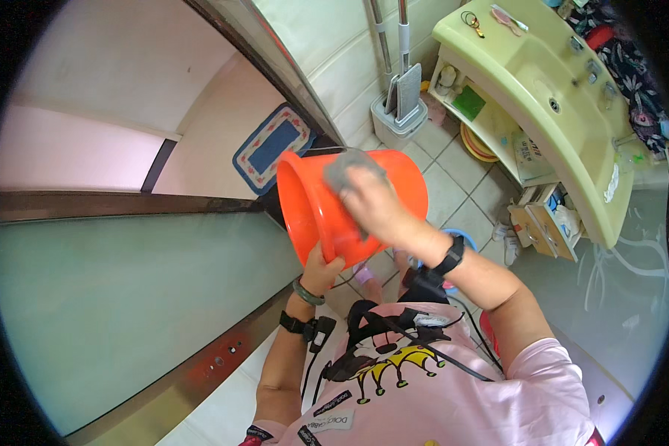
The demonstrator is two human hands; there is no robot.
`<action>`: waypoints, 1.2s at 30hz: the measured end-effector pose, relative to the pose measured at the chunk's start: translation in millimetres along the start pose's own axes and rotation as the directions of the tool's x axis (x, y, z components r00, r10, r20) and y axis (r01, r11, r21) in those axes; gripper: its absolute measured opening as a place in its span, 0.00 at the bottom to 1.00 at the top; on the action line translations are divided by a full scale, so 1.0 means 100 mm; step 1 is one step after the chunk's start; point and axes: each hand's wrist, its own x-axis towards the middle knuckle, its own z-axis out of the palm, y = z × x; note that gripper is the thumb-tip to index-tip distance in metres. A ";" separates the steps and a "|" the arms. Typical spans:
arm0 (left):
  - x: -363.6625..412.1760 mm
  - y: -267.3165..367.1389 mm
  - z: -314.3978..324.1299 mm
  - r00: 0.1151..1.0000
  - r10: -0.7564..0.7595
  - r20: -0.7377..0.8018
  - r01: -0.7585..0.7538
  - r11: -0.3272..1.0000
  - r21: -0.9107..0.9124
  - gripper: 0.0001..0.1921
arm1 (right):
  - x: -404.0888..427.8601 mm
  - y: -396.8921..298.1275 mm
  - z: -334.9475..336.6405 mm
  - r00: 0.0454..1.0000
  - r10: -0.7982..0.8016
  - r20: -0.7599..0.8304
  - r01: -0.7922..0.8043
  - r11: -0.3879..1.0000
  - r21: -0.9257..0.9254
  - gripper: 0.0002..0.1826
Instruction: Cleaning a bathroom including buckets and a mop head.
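Note:
An orange plastic bucket (pixel 406 184) is held tipped on its side in front of me, its mouth facing left. My left hand (pixel 321 269) grips the bucket's rim at the lower left, with the thumb on the outside. Pressed to the bucket's outer wall is a grey cloth (pixel 350 167), bunched under my right hand (pixel 371 198). That hand is blurred, and part of the cloth is hidden beneath it. A thin wire handle (pixel 326 149) arcs past the bucket's upper side.
To the right stands a yellow washbasin (pixel 527 83) over an open shelf and pulled-out drawers (pixel 543 223). Flat mops sit in a grey mop bucket (pixel 400 124) by the wall. A frosted glass door (pixel 145 301) lies left; a blue basin (pixel 461 234) is below.

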 end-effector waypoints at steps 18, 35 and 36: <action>0.04 -0.04 0.10 0.993 0.094 -0.067 -0.099 0.993 -0.067 0.19 | -0.46 0.11 -0.05 0.971 0.024 0.240 -0.062 0.986 0.154 0.13; 0.04 -0.01 -0.04 0.985 0.054 -0.162 -0.068 0.994 -0.081 0.15 | -0.61 0.55 -0.60 0.701 0.467 0.539 -0.667 0.160 0.728 0.16; 0.04 0.04 -0.04 0.988 0.043 -0.151 -0.055 0.996 -0.072 0.15 | -0.55 0.44 -0.65 0.720 0.420 0.553 -0.656 0.151 0.739 0.16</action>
